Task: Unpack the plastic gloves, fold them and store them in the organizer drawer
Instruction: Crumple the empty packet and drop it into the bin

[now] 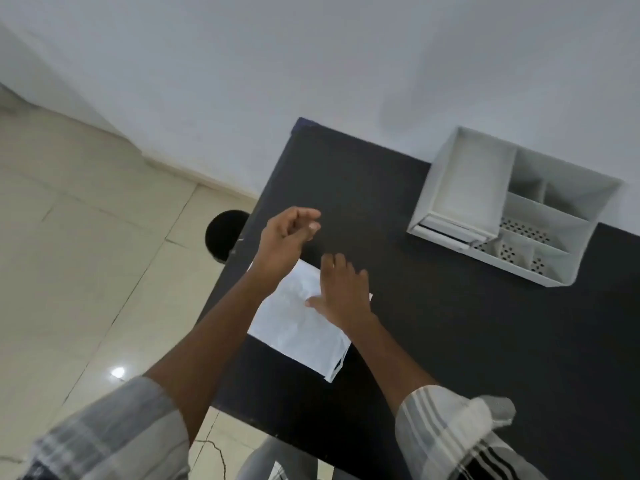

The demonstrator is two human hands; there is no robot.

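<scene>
A flat white packet of plastic gloves (294,327) lies on the black table (450,341), near its left edge. My right hand (343,292) rests flat on the packet's far end, fingers spread. My left hand (287,237) hovers above the table just beyond the packet, fingers loosely curled, holding nothing that I can see. The white organizer (512,206) stands at the back right against the wall, with one large compartment, several smaller ones and a drawer front (440,230) at its lower left.
A round black bin (225,233) stands on the tiled floor beside the table's left edge. The white wall runs behind the table. Striped sleeves cover both forearms low in the frame.
</scene>
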